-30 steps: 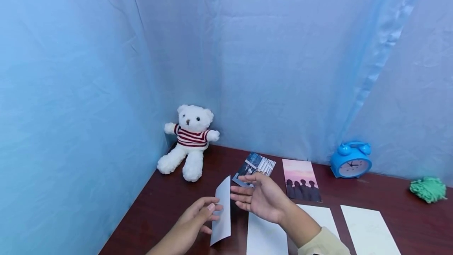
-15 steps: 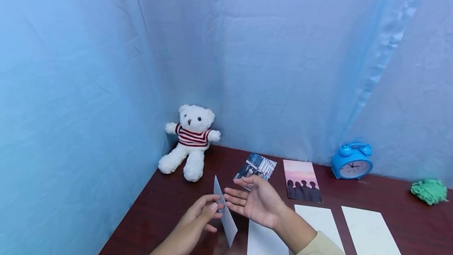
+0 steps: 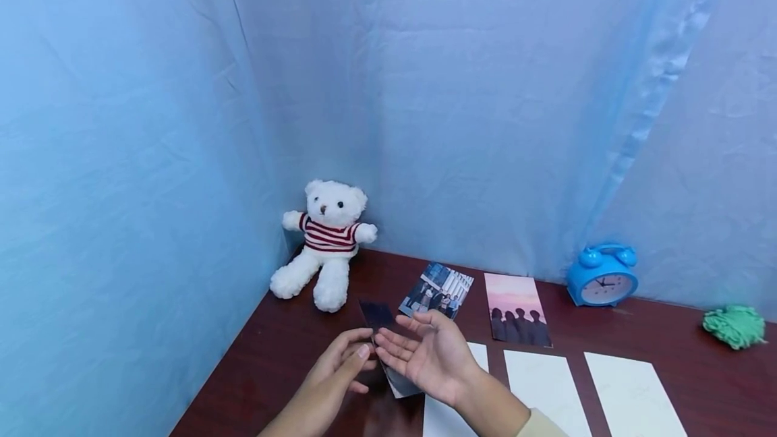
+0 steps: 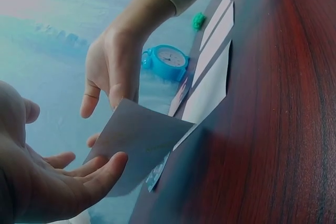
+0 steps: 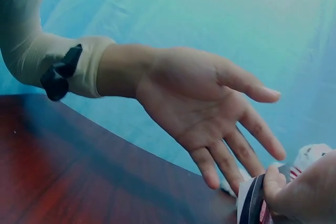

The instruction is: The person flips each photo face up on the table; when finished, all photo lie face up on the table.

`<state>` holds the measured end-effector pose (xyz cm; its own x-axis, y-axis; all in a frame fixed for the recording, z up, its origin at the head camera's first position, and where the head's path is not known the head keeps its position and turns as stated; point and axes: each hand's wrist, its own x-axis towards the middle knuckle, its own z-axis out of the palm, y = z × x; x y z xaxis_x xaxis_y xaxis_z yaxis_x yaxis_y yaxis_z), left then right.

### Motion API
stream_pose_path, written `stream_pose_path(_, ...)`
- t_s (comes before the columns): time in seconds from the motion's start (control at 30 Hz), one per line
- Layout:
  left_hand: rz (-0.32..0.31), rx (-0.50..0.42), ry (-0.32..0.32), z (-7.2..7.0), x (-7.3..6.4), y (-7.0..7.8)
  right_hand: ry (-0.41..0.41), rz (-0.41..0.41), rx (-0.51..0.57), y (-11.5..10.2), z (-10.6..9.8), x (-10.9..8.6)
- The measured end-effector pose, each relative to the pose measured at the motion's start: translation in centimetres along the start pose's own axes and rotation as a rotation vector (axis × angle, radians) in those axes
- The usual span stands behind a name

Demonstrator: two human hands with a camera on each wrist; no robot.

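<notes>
A photo card (image 3: 378, 314) stands tilted between my two hands, its dark picture side partly showing in the head view. My left hand (image 3: 334, 373) is at its left, fingers loosely bent; in the left wrist view its fingertips lie against the card's plain back (image 4: 144, 140). My right hand (image 3: 437, 359) is palm up with fingers extended toward the card, fingertips at or very near it; contact is hard to tell. In the right wrist view the right hand (image 5: 194, 95) has its fingers spread and straight.
Beyond the hands lie a group photo (image 3: 434, 292) and a pink silhouette photo (image 3: 517, 309). White cards (image 3: 546, 390) lie in a row at front right. A white teddy bear (image 3: 330, 238), a blue alarm clock (image 3: 603, 278) and a green yarn bundle (image 3: 734, 326) stand along the curtain.
The card has turned from showing its pale back, through edge-on, to showing its dark picture side. My right hand has shifted slightly left and down; the left hand has hardly moved.
</notes>
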<state>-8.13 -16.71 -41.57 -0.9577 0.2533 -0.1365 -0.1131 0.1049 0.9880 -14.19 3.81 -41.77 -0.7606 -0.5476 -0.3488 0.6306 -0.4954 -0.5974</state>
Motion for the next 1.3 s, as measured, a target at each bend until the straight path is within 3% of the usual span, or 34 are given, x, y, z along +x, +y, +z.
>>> stream_pose_path(0.43,-0.063,0.154,0.123,-1.2,0.5,-1.3,0.047,0.026,0.073,2.8,0.4,0.5)
stream_pose_path(0.8,-0.144,0.283,0.13,-2.7,1.5,-3.0,0.017,0.096,-0.026,3.9,-0.8,1.0)
stream_pose_path(1.0,-0.156,0.346,0.121,-3.4,1.8,-3.2,-0.038,0.122,-0.052,3.7,-1.6,0.7)
stream_pose_path(1.17,-0.173,0.365,0.152,-3.8,2.1,-3.0,-0.064,0.149,-0.069,3.4,-2.1,0.4)
stream_pose_path(1.3,-0.144,0.383,0.135,-3.6,2.1,-3.1,-0.086,0.165,-0.077,3.4,-2.3,0.5)
